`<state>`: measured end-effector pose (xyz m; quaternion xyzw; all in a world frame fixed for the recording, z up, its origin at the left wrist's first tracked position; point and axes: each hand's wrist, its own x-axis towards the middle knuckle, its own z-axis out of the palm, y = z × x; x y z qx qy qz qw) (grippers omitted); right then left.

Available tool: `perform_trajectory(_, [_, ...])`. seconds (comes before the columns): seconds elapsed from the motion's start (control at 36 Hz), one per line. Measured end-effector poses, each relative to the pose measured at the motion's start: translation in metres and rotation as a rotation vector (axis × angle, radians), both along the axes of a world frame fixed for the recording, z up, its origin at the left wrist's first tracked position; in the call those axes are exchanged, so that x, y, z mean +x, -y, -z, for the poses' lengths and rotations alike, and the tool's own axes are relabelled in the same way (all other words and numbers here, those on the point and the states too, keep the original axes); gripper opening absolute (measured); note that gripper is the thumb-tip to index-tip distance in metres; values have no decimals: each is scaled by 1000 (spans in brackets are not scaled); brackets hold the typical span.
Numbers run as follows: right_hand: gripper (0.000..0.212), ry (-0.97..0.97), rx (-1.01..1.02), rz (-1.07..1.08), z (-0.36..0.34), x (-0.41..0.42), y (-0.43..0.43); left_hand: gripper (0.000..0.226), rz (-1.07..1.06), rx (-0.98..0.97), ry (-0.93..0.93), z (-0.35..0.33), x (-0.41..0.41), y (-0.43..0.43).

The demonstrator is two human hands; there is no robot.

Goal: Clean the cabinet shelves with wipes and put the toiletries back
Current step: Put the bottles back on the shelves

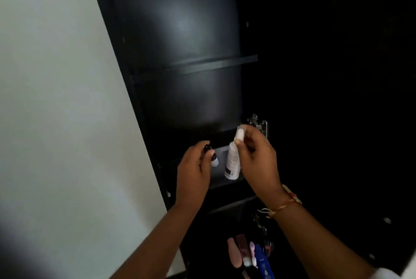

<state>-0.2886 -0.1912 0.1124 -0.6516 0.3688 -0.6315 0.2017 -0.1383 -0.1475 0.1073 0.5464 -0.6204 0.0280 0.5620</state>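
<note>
At the low shelf (218,176) of a tall black wooden cabinet (180,31), the left hand (193,171) grips a small black-capped white bottle (213,161); the right hand (258,158) pinches the cap of a taller white plastic bottle (232,162) just beside it.

My dark cabinet shelves (193,68), stacked one above another.
On the low shelf (225,183) a white bottle (233,161) stands near the front edge, just beside a small dark-capped bottle (214,162); toiletries (247,254) lie crowded on the bottom shelf (202,251).
</note>
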Motion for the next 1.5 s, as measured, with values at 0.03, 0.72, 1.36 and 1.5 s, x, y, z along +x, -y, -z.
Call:
perform_trajectory(0.03, [25,6,-28,-4,-14,2,3,24,-12,-38,8,-14,4,1])
perform_trajectory(0.72, [27,-76,-372,173,-280,47,130,19,-92,-177,71,-265,61,96])
perform_trajectory(1.36, [27,-232,-203,409,-289,49,202,14,-107,100,93,-269,63,182])
perform_trajectory(1.5, [30,-201,-193,401,-286,48,207,16,-108,115,112,-267,63,187])
